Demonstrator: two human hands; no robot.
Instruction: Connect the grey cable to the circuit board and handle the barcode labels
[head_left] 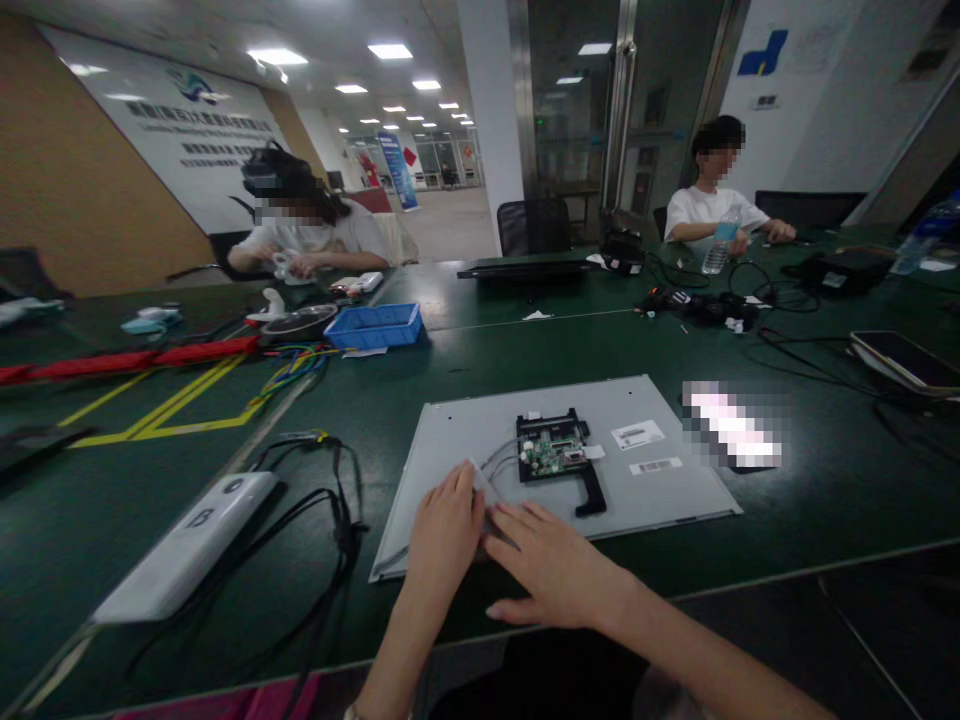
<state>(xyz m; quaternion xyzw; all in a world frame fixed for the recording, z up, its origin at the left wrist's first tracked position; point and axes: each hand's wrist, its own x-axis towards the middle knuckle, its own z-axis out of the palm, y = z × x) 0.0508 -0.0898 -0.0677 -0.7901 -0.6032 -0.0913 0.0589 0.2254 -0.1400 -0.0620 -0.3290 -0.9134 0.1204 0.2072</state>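
A flat grey panel [457,440], like the back of a display, lies on the table in front of me. On it a green circuit board [553,452] sits in a black bracket [591,492], with thin grey cables running toward my hands. My left hand [444,525] is closed over the panel's near left part, its fingers together on a thin whitish strip [484,484]. From the right, my right hand [555,568] reaches in with fingers stretched and thumb apart. Its fingertips are at the strip's near end; whether they grip it is hidden. White labels [637,434] are on the panel's right side.
Left of the panel lie a white power-bank-like device [191,545] and black cables [341,520]. Farther off stand a blue basket [375,326] and a dark flat screen [525,270]. A bright phone-like object [731,425] lies at right. Two people sit across the table.
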